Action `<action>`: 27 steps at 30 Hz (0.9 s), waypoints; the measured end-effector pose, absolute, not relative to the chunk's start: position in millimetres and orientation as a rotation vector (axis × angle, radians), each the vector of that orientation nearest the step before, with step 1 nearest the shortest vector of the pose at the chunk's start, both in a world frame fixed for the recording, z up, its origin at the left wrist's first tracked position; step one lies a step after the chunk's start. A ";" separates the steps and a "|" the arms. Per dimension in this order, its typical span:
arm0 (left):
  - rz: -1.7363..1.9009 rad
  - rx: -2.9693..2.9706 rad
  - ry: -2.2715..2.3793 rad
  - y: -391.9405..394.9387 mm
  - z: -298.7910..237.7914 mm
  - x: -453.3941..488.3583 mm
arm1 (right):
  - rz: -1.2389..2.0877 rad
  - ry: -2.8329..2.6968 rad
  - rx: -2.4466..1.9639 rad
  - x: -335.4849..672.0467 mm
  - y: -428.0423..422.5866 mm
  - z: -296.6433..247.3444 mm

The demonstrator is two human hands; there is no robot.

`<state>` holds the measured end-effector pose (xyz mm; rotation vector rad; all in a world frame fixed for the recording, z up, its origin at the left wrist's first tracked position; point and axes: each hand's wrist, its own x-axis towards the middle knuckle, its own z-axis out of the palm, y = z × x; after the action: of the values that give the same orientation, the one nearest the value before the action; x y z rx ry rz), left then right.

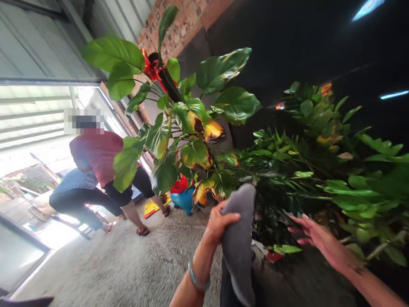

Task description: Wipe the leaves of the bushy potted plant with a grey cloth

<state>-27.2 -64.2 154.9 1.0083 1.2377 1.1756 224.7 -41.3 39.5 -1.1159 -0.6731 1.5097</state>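
My left hand [220, 224] is closed around the upper left edge of a grey foot-shaped piece [239, 243], with the thumb lying across its face. It looks like an insole or a sock; which one I cannot tell. The piece stands nearly upright in front of a dark trouser leg [226, 283]. A grey-green bangle [196, 277] circles my left wrist. To the right, apart from the piece, my right hand [315, 236] is stretched out with its fingers spread. Dark, narrow leaf-like shapes lie by its fingertips, too blurred to make out.
A tall leafy plant [194, 115] with yellowing leaves and a red ribbon [151, 66] stands ahead, near a blue pot [182, 199]. More greenery [361, 192] fills the right. Two people, one in a red shirt [99, 155], bend by the bright doorway on the rough concrete floor [128, 264].
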 end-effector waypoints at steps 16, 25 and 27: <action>1.256 1.087 1.250 -58.7 163.2 -33.8 | 1.512 -0.659 -1.138 223.2 -42.1 41.1; 0.995 1.098 1.351 -59.9 116.1 -2.6 | 1.553 -0.618 -1.133 222.0 -45.8 44.9; 0.847 1.146 1.294 -77.3 119.2 -10.1 | 1.548 -0.639 -1.141 224.9 -44.7 43.2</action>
<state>-10.1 -77.3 119.2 1.1455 1.2935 0.8466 224.9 -44.7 43.2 -1.1413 -0.6390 1.5485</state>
